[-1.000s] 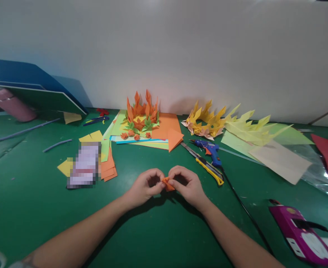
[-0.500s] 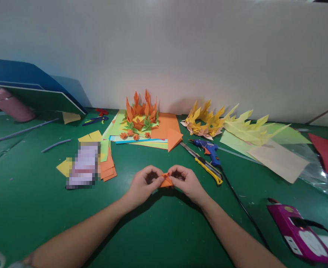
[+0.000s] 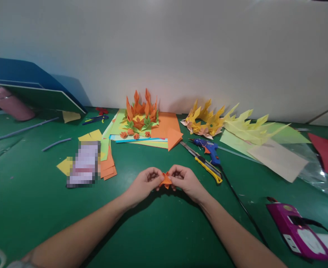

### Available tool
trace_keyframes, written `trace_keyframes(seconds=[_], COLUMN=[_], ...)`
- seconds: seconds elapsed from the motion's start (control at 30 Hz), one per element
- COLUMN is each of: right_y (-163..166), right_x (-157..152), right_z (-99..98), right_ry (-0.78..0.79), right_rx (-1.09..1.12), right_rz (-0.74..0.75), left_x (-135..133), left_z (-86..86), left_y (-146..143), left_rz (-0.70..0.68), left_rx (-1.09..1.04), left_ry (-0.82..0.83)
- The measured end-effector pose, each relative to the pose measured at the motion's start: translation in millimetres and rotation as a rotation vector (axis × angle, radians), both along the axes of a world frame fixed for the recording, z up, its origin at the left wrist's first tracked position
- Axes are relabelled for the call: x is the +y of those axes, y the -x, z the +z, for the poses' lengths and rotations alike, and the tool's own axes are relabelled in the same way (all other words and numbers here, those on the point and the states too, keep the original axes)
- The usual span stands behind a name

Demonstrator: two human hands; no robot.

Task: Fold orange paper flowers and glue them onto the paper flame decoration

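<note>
A small folded orange paper piece (image 3: 166, 180) is held between both hands just above the green table (image 3: 41, 208). My left hand (image 3: 144, 184) pinches its left side with curled fingers. My right hand (image 3: 185, 181) pinches its right side, fingers also curled. Both forearms reach in from the bottom of the view.
Behind the hands stand an orange paper flower model (image 3: 141, 115) on coloured sheets, yellow folded paper shapes (image 3: 208, 121), a blue glue gun (image 3: 210, 149) and a yellow utility knife (image 3: 208, 168). Orange and yellow paper squares (image 3: 106, 165) lie left. A purple device (image 3: 298, 230) sits right.
The hands have turned and worked the orange paper piece slightly between the fingertips; they stay in nearly the same spot.
</note>
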State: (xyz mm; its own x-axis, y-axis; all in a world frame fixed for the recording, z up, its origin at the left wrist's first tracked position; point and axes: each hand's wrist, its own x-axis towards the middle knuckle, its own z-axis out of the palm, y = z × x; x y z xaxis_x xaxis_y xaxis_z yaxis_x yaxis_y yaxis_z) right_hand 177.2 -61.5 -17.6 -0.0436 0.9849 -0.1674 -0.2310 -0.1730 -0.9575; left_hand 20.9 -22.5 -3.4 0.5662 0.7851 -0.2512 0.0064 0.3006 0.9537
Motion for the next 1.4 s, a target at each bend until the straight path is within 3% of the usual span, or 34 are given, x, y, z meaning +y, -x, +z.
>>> trace_keyframes(seconds=[0.17,0.27,0.4,0.67,0.9,1.1,1.2,1.4], right_y=[-0.4,-0.2,0.5,-1.9,-1.2,-0.5,-0.3,-0.3], right_x=[0.7,-0.6,-2.4,-1.7,-2.0,-1.1,-0.5,1.0], right_z=[-1.5,0.7,2.4,0.5,-0.9,-0.7,-1.7,1.8], right_ry=[-0.056,-0.125,-0.184,-0.110,-0.080,-0.151,-0.088,0.034], right_rx=[-0.060,-0.106,-0.145,-0.083,-0.057,-0.091,-0.074,0.053], right_rz=[-0.056,-0.073,-0.109,-0.034,0.006,-0.169,-0.115,-0.025], left_x=[4.4,5.2,3.4,1.5,5.3,7.0,4.6,0.2], left_z=[1.9,1.2,1.9,7.8,9.2,1.6,-1.7,-3.8], left_y=[2.3,4.0,3.8,3.8,4.7,3.9,3.9,8.9], left_rz=[0.011,-0.007,0.053,0.129,0.104,0.256,0.329,0.347], left_rx=[-0.051,-0.059,-0.067,0.035,0.028,-0.033,0.002,0.063], left_ry=[0.242,0.294,0.199,-0.045,0.017,0.053,-0.077,-0.696])
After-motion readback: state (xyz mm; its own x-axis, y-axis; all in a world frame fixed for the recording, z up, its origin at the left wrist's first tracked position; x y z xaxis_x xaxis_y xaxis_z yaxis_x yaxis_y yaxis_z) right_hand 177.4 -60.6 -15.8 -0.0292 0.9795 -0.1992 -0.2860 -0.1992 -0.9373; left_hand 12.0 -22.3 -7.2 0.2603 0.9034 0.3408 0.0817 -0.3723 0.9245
